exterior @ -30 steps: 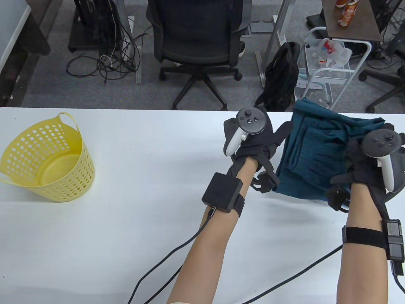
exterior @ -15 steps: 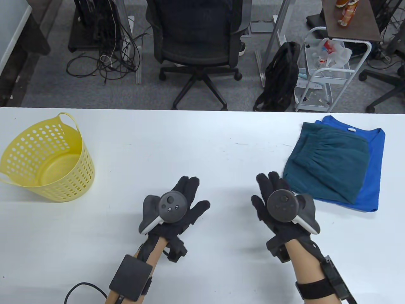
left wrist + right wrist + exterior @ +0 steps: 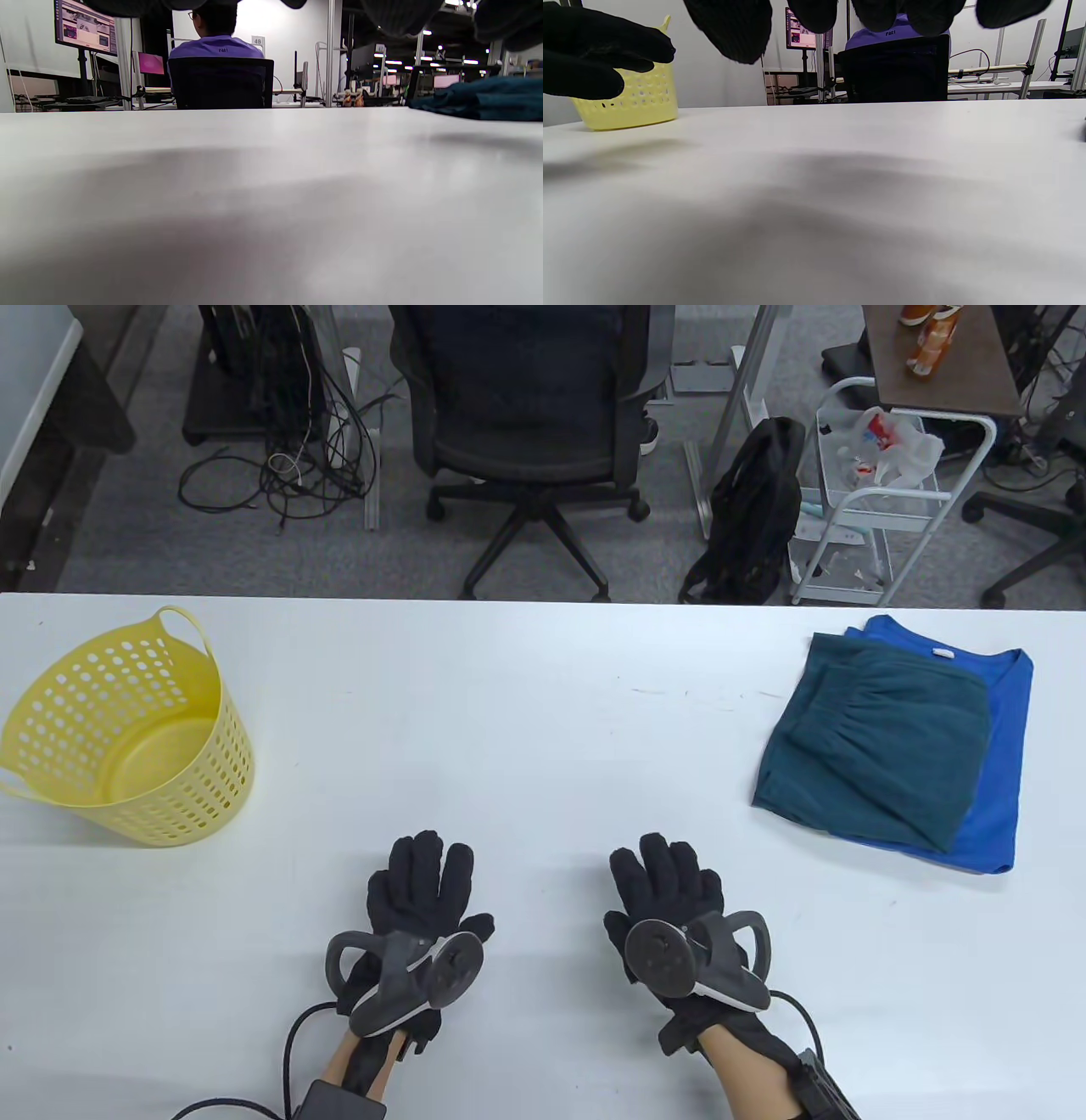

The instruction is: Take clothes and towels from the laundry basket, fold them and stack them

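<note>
Near the table's (image 3: 543, 712) front edge, both hands lie flat.

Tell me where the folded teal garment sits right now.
In the table view, the folded teal garment lies at the white table's far right, stacked on the folded blue T-shirt, beyond the right hand.

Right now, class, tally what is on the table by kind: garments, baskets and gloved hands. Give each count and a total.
Garments: 2, teal garment on blue shirt
Baskets: 1, yellow basket
Hands: 2, left hand, right hand
Total: 5
</note>
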Demonstrator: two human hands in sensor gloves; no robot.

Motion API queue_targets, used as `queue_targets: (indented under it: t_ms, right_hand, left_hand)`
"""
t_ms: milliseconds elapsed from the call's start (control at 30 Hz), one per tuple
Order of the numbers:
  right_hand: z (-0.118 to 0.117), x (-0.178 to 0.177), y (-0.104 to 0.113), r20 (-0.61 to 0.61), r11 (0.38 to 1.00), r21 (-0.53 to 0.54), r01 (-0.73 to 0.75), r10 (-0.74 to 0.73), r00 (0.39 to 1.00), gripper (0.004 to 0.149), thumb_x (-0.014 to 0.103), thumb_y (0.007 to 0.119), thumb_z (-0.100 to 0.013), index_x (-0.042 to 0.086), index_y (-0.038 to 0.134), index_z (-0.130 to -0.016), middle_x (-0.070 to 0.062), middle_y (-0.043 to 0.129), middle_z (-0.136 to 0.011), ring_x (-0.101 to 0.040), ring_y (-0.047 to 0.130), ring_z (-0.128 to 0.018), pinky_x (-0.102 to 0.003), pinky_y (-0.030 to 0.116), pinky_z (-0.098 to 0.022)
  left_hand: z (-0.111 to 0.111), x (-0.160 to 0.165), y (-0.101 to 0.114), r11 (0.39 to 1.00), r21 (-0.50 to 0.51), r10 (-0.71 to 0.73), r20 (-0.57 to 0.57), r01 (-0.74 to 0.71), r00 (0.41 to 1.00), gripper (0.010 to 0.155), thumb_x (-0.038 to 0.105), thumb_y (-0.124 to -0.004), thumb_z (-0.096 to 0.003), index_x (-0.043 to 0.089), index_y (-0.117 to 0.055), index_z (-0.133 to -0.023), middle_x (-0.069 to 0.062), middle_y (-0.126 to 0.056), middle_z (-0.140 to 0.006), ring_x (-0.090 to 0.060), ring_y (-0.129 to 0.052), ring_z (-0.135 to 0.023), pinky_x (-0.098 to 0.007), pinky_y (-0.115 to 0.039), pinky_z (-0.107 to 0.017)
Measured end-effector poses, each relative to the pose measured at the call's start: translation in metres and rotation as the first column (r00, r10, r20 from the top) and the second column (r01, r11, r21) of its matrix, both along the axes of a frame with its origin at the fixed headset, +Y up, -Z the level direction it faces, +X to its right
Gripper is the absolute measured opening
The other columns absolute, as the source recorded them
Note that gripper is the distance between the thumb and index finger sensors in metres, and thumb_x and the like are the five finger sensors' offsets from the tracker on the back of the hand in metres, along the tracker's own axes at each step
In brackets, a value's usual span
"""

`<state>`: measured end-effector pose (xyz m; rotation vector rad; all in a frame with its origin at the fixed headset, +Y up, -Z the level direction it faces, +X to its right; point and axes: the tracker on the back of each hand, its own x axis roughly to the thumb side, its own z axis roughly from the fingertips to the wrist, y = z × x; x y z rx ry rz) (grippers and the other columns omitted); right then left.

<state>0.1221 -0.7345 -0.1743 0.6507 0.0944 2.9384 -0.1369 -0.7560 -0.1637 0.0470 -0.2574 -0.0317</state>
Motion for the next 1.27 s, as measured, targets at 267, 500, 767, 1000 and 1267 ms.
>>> queue_targets:
  t_ms: [267,500,767,1000,1267]
  right_hand:
    - [0.004,0.004,-0.008,-0.011,1.0,-0.014,0.002,-0.003,1.0,0.071,0.034,0.067,-0.068,-0.001,0.033,-0.12,-0.041,0.028,-0.118,-0.069,0.033,-0.099,-0.083,0.042,-0.063]
    - [0.004,0.0,-0.012,-0.034,0.999,-0.034,-0.008,0.007,0.999,0.072,0.034,0.067,-0.067,0.0,0.033,-0.12,-0.041,0.029,-0.118,-0.069,0.034,-0.099,-0.083,0.042,-0.063]
    - [0.002,-0.003,-0.017,-0.045,0.997,-0.072,-0.016,0.013,0.999,0.072,0.034,0.068,-0.067,0.0,0.033,-0.12,-0.041,0.028,-0.118,-0.069,0.033,-0.099,-0.083,0.042,-0.063]
    - [0.005,0.0,-0.018,-0.035,0.997,-0.081,-0.017,0.014,0.999,0.073,0.034,0.068,-0.067,0.0,0.034,-0.12,-0.041,0.028,-0.118,-0.069,0.033,-0.099,-0.083,0.042,-0.063]
    - [0.003,0.004,-0.017,-0.028,0.994,-0.108,0.019,-0.023,0.999,0.073,0.034,0.068,-0.067,-0.001,0.033,-0.12,-0.041,0.028,-0.118,-0.069,0.033,-0.099,-0.083,0.042,-0.063]
  left_hand:
    - [-0.002,0.001,-0.006,0.999,-0.02,-0.034,0.015,0.034,0.999,0.089,0.058,-0.067,-0.0562,0.011,-0.03,-0.123,-0.036,-0.027,-0.125,-0.062,-0.041,-0.11,-0.075,-0.053,-0.072]
    - [-0.004,-0.004,-0.007,0.999,-0.046,0.015,0.019,-0.014,1.0,0.089,0.058,-0.066,-0.0564,0.011,-0.03,-0.123,-0.036,-0.028,-0.125,-0.062,-0.042,-0.11,-0.074,-0.054,-0.072]
    - [-0.005,-0.003,-0.012,0.997,-0.079,0.027,0.023,-0.025,0.999,0.089,0.058,-0.066,-0.0565,0.011,-0.03,-0.123,-0.036,-0.028,-0.125,-0.062,-0.043,-0.11,-0.074,-0.055,-0.072]
    - [-0.004,-0.005,-0.009,0.996,-0.069,0.053,0.016,-0.052,0.998,0.089,0.058,-0.066,-0.0567,0.011,-0.03,-0.123,-0.036,-0.028,-0.124,-0.062,-0.043,-0.11,-0.074,-0.055,-0.072]
    - [-0.007,-0.009,-0.012,0.991,-0.1,0.088,0.011,-0.086,0.996,0.089,0.058,-0.066,-0.0564,0.011,-0.03,-0.123,-0.036,-0.028,-0.124,-0.062,-0.043,-0.11,-0.074,-0.055,-0.072]
